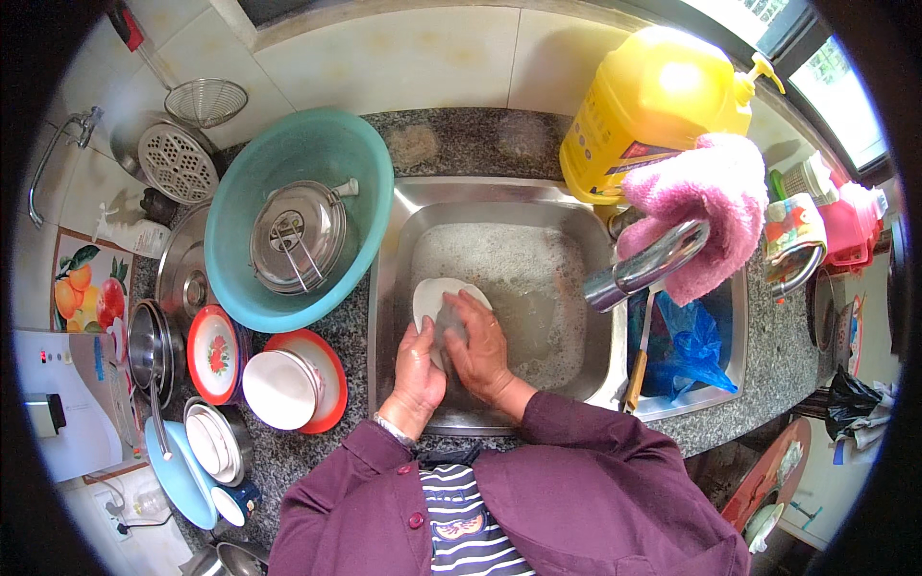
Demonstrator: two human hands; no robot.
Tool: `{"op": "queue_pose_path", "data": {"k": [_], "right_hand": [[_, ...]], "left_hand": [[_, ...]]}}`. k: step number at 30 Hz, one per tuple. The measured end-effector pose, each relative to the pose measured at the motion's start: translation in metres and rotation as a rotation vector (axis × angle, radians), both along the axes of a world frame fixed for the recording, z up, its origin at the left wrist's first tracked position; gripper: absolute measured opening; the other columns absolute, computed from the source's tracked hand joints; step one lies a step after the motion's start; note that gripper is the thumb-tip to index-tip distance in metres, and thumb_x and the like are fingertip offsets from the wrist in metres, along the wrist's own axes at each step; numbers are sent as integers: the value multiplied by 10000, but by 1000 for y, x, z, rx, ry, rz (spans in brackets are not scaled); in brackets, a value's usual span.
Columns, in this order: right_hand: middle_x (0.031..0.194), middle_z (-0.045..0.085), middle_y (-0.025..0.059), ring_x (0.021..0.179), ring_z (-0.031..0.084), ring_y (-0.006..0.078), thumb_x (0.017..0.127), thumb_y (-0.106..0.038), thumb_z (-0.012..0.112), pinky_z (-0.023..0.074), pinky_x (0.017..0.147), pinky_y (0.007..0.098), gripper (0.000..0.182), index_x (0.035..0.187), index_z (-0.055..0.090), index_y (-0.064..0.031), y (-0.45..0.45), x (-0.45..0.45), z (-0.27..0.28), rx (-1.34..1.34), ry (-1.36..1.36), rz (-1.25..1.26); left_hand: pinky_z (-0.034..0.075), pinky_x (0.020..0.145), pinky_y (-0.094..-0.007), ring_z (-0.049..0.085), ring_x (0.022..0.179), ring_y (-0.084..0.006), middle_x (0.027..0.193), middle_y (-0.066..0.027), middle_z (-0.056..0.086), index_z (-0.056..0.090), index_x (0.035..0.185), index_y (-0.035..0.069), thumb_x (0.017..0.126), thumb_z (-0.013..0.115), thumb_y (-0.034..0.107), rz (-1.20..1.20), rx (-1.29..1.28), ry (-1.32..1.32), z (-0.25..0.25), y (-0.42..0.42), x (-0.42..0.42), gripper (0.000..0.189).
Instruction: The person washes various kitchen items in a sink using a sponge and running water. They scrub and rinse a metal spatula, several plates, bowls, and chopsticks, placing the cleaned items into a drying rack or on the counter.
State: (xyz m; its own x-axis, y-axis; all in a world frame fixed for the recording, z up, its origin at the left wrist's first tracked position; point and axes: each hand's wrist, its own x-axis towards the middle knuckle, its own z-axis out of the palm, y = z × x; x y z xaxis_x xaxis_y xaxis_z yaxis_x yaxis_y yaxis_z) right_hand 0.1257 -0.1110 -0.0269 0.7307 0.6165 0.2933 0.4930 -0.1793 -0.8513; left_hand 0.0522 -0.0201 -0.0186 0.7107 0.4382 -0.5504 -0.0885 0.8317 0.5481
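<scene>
Over the left part of a stainless steel sink basin (446, 212) with sudsy water (540, 302), my left hand (418, 367) grips the lower edge of a white dish (432, 291). My right hand (479, 349) lies on the face of the same dish, fingers spread over it. Something greyish shows between the hands, too hidden to name. A chrome faucet spout (641, 270) reaches over the basin's right side, with a pink cloth (709, 209) draped on it.
Left of the sink stand a teal plastic basin (302, 317) holding a metal lidded pot, stacked white bowls (281, 389) on red-rimmed plates, and saucepans (144, 338). Behind right is a large yellow pump jug (648, 93). The smaller right basin holds a blue plastic bag (684, 345) and a wooden-handled utensil (636, 378).
</scene>
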Motion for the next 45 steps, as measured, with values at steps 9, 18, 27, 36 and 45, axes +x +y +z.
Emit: {"op": "queue_pose_path", "data": {"k": [9,18,27,36,45], "right_hand": [[850,569,272,831,544,449,934,-280,424,419,711,472,310,1051,461,6,0,35,-49,-16,303,-279],[1169,453,295,1046,497,459,860,-228,577,422,864,471,561,1339,304,-128,-46,70,-79,-556,227,-151],[1125,532,258,1019,552,374,752,-51,573,456,865,420,653,1359,341,-114,-78,76,-125,-919,318,-41],[971,579,201,945,545,360,734,-206,667,438,797,404,282,905,583,1,-75,53,-75,-572,229,169],[1066,511,122,1056,477,301,718,-189,698,370,923,403,280,906,548,-46,-43,9,38,7,11,219]], "left_hand": [[395,944,-351,519,1075,-188,1176,-66,544,464,1231,41,925,511,219,-71,0,-38,13,3,-12,358],[379,963,-368,509,1097,-188,1179,-58,553,484,1217,55,912,535,262,-79,80,-9,12,12,-16,373],[381,965,-371,509,1100,-191,1194,-56,547,481,1220,63,916,525,240,-76,108,18,0,17,-23,354],[383,971,-371,511,1105,-196,1200,-76,540,464,1227,42,924,510,219,-164,149,-23,0,14,-18,354],[435,880,-290,555,995,-142,1129,-60,574,504,1192,36,913,456,67,-333,225,-19,10,4,-13,285]]}}
